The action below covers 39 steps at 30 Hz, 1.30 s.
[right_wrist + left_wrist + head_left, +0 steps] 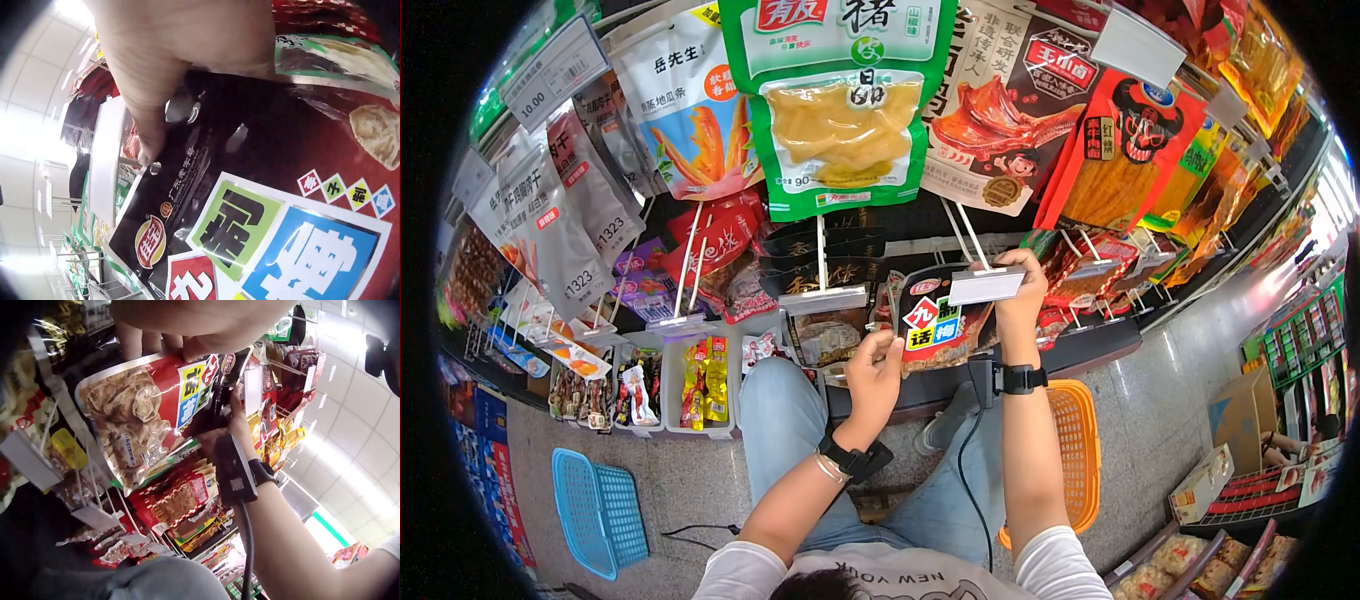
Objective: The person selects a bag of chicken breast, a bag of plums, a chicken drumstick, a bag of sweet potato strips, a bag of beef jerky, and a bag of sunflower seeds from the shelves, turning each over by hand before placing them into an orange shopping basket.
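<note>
A dark and red pouch of dried plums (945,318) with bright coloured label squares hangs at a display hook, below the price tag (985,287). My left hand (874,378) pinches its left edge; in the left wrist view the thumb lies at its front and the fingers (150,342) go behind the edge. At the top right corner, my right hand (1022,295) grips the pouch, partly hidden by the tag. In the right wrist view, the right thumb (150,134) is right at the hang hole (155,167) of the pouch.
Large snack bags, among them a green one (850,130), hang above on hooks. Dark pouches (825,335) hang to the left. Bins of small packets (705,385) stand lower left. A blue basket (600,515) and an orange basket (1072,450) stand on the floor either side of my legs.
</note>
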Motion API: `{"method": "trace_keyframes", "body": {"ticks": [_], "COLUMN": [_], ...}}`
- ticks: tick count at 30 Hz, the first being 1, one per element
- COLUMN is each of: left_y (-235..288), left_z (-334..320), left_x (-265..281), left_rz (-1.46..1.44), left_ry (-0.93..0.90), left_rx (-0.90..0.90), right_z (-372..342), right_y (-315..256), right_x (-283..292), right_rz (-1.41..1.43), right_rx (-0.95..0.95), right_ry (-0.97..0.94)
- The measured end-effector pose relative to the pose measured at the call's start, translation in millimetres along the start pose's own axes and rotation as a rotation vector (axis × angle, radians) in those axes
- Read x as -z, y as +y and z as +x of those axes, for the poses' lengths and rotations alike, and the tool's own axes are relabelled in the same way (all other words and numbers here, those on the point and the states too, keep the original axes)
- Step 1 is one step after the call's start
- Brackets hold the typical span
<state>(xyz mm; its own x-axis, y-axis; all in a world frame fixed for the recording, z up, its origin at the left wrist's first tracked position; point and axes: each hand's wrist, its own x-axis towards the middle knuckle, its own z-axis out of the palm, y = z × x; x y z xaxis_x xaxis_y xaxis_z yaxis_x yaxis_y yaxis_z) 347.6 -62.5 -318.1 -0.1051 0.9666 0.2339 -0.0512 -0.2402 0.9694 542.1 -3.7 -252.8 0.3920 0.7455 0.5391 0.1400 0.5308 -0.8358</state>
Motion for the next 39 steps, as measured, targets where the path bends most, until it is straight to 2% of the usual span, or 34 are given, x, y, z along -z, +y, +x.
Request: {"method": "trace_keyframes", "body": {"ticks": [5, 11, 14, 17, 18, 24, 33, 36, 39], "left_y": [-7, -5, -2, 2, 4, 10, 12, 8, -3], "left_z": [-3, -4, -6, -6, -5, -2, 0, 0, 3], "left_x": [2, 5, 7, 6, 4, -1, -5, -8, -11], "left_rz": [-0.01, -0.01, 0.022, 0.009, 0.006, 0.01, -0.007, -0.05, -0.123], "left_ry": [0.014, -0.007, -0.009, -0.007, -0.006, -0.017, -0.005, 0.013, 0.031], "left_rx": [-0.012, -0.009, -0.031, -0.036, -0.023, -0.039, -0.018, -0.001, 0.032], "right_z": [-4, -8, -11, -10, -10, -4, 2, 7, 9], "right_y": [-14, -6, 4, -13, -15, -4, 3, 4, -8], "right_x": [-8, -12, -10, -10, -12, -5, 0, 0, 2], "right_rz": [-0.17, -0.169, -0.073, -0.242, -0.17, -0.14, -0.012, 0.055, 0.006], "right_rx": [0.056, 0.056, -0.013, 0.063, 0.028, 0.121, 0.039, 0.041, 0.032], "right_ry": [0.016, 0.049, 0.067, 0.104, 0.11, 0.122, 0.056, 0.0, -0.087]}}
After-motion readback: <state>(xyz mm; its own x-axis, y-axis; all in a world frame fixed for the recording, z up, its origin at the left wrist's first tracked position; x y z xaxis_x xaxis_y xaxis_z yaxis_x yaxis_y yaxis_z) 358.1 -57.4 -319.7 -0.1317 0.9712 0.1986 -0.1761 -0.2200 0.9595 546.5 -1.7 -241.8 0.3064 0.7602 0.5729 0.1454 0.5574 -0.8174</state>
